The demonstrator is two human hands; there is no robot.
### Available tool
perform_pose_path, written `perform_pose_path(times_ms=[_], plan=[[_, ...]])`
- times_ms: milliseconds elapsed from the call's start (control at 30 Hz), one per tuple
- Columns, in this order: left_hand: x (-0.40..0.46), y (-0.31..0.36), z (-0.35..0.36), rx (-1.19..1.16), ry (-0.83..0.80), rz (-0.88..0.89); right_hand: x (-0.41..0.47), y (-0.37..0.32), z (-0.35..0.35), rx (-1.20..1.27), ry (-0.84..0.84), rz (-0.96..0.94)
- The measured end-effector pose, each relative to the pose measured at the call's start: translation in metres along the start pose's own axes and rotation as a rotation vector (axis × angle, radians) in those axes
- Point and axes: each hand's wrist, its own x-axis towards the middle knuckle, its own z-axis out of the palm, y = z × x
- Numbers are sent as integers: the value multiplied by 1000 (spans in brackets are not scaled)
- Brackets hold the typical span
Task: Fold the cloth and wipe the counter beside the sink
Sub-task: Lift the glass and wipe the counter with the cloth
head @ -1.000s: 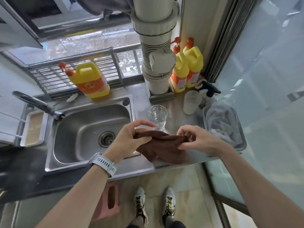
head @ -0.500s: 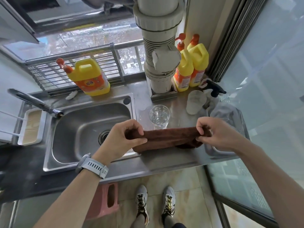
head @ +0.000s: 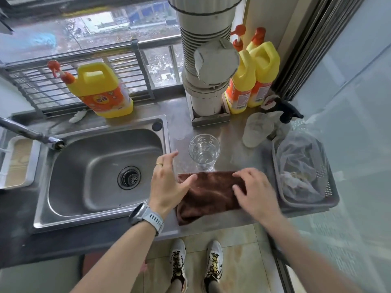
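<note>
The brown cloth [head: 211, 193] lies folded flat on the steel tabletop [head: 232, 132], centre of the frame, just right of the sink [head: 101, 166] and right below a clear glass [head: 204, 152]. Both hands are spread, gripping nothing: the left hand [head: 169, 185] with its thumb over the cloth's left edge, the right hand [head: 252, 191] palm-down on its right end.

A brown cloth [head: 209, 192] lies folded flat on the steel table [head: 232, 132], just right of the sink [head: 101, 166]. The right hand [head: 254, 190] rests spread on the cloth's right end. The left hand [head: 169, 182] is open at its left edge, thumb touching the cloth. A clear glass [head: 204, 152] stands just behind the cloth, and a basket [head: 330, 195] sits to the right.
</note>
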Motion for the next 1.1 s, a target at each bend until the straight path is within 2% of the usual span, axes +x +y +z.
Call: perform_pose_path(times_ms=[67, 200, 333, 567, 767, 967, 1100], plan=[[10, 13, 6, -75, 26, 37, -23, -17, 31, -4, 86, 99], [34, 32, 20, -126, -11, 56, -38, -45, 82, -63, 19, 279], [46, 34, 28, -89, 2, 130, -25, -63, 105, -67, 14, 355], [48, 40, 8, -114, 79, 114, -25, -39, 118, -132, 61, 195], [56, 46, -38, -176, 144, 84, 7, -21, 105, -242, -7, -41], [70, 50, -82, -178, 232, 71, 7, -22, 100, -226, 34, 28], [77, 46, -98, -167, 262, 72, 29, -17, 99, -210, -12, -110]])
